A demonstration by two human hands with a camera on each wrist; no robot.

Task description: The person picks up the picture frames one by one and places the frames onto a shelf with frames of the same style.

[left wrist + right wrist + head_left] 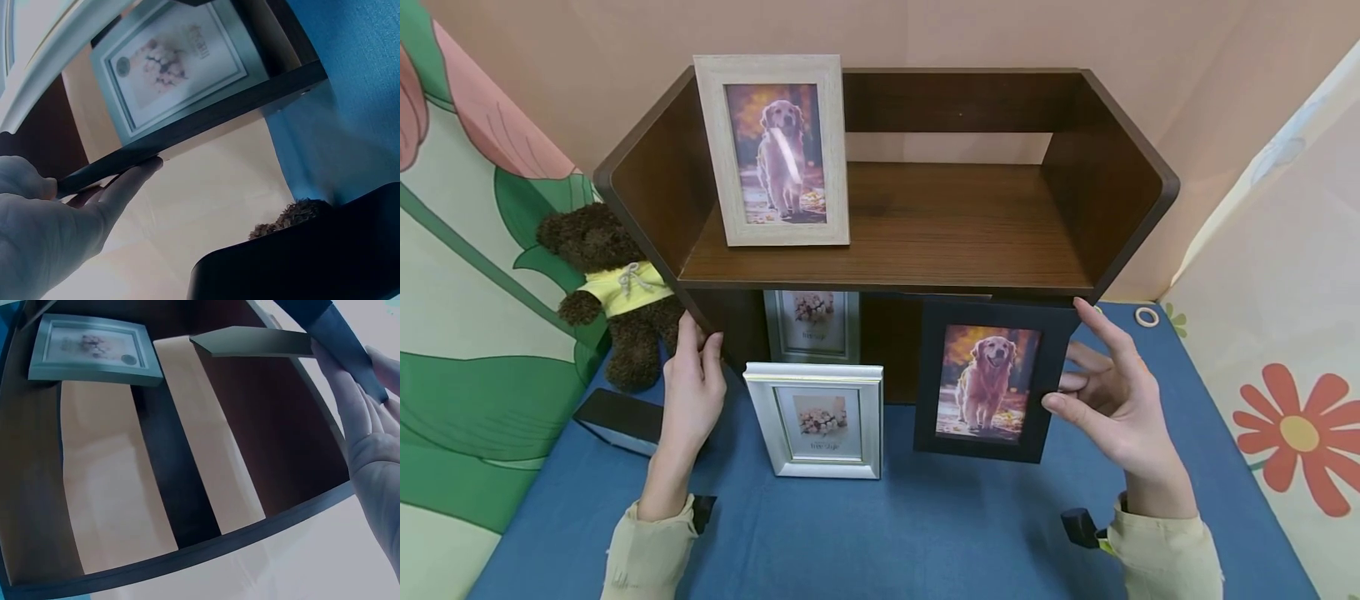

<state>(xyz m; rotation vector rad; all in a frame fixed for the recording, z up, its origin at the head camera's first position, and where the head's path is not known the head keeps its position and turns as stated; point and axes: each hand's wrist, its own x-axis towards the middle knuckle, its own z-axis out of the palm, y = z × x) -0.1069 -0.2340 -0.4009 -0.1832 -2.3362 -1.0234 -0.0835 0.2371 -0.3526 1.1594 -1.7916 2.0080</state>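
My right hand (1108, 404) pinches the right edge of a black picture frame (988, 383) with a dog photo, held in front of the lower shelf. In the right wrist view a flat strut (256, 342) sticks out behind it. My left hand (691, 387) grips the front edge of the left side panel of a dark brown wooden shelf (925, 225); the left wrist view shows thumb and fingers on either side of the panel. A cream picture frame (711, 150) stands on the upper level. A grey-green picture frame (94, 350) stands in the lower level, behind a white picture frame (827, 462).
A brown teddy bear (632, 325) in a yellow top leans at the shelf's left side. Before it lies a dark box (621, 421). A small wooden ring (1147, 317) lies at the right back of the blue-covered table (880, 542). Flower-patterned walls (1300, 433) stand on both sides.
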